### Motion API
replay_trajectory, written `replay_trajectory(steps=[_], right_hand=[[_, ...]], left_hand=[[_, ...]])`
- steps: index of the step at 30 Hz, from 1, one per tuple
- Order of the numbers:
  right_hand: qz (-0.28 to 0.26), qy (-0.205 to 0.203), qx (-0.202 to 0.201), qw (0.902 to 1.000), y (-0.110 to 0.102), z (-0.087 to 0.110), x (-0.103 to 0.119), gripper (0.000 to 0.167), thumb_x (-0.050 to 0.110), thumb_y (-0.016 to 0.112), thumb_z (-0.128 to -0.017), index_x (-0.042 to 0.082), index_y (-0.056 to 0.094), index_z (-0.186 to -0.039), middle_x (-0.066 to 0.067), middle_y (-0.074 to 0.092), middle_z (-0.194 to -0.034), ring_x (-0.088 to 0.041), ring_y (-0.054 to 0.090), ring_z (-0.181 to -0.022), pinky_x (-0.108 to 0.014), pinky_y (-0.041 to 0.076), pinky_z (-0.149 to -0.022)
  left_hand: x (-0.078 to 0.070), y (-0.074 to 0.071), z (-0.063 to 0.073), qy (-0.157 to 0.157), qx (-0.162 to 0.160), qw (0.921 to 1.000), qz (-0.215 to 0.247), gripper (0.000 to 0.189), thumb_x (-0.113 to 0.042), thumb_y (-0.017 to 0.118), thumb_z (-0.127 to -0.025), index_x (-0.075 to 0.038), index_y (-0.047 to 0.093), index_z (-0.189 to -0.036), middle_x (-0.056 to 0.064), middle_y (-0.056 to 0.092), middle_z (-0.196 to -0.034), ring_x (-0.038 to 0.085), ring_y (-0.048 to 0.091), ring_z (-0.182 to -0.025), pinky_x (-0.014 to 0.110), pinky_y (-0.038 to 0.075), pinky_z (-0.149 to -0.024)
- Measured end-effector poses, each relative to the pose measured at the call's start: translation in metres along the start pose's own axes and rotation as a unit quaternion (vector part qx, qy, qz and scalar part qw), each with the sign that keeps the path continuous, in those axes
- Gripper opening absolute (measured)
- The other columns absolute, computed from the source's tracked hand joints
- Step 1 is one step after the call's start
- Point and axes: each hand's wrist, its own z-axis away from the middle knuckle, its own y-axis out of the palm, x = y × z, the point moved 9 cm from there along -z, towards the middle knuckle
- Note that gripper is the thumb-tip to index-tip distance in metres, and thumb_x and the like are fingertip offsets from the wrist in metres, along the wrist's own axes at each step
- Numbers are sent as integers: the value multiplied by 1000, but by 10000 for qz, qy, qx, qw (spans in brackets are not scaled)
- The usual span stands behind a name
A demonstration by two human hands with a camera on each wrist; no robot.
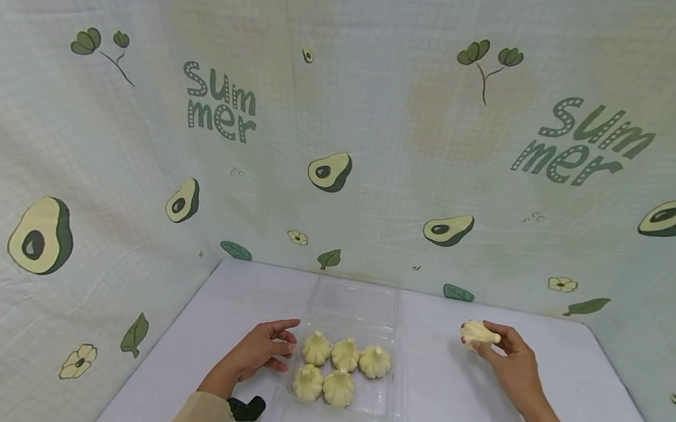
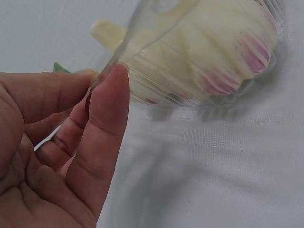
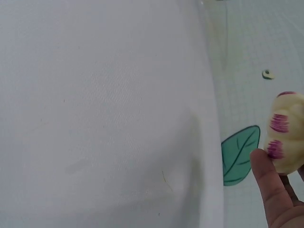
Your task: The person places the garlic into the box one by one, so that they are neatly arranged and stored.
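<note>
A clear plastic box [image 1: 373,398] lies on the table with its lid folded back toward the wall. Inside sit several garlic bulbs [image 1: 346,355], three across the back row and two in the front row; the front right spot holds none. My left hand [image 1: 260,351] is at the box's left side, where thumb and forefinger [image 2: 108,111] pinch its thin rim. Off to the right of the box, my right hand [image 1: 516,367] holds another garlic bulb [image 1: 478,334] above the table, its stem pointing right. Purple streaks mark this bulb's base in the right wrist view.
The table [image 1: 441,411] has a white cover. Behind it and at both sides hangs a pale cloth [image 1: 385,107] printed with avocados, leaves and lettering. Black wrist devices [image 1: 247,409] sit at both sleeves.
</note>
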Motion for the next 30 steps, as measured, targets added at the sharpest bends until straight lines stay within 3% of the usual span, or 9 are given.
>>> replay_trajectory(steps=[4,12,18,30], right_hand=[[-29,55,-60,10000,-1,2,2,51,30,76,-99,5,63,-142,-24,61,-145,26,41,-102,-3,50,-78],[-566,170,299,9978,7,8,14,52,29,70,-104,0,59,-145,-31,59,-143,21,52,-98,-15,60,-80],[-693,49,221,9973,11,14,30,45,24,76,-99,0,61,-135,-27,61,-140,22,53,-100,-19,62,-79],[-456,-76,252,9986,23,24,54,40,26,78,-98,3,68,-129,-24,67,-134,23,50,-100,-19,62,-77]], left_hand=[[0,0,1,-11,-3,10000,-17,66,-1,71,-97,-5,47,-158,11,61,-114,19,63,-87,33,64,-65],[1,-1,0,-28,-8,10000,-32,65,-2,71,-97,-6,48,-158,11,61,-115,19,63,-87,34,64,-66],[2,-1,0,-77,-14,10000,-42,65,-1,70,-98,-6,47,-158,12,61,-116,19,64,-88,33,64,-66],[-1,0,1,-85,-65,9999,-44,65,1,70,-97,-5,48,-158,12,61,-114,20,63,-88,34,64,-65]])
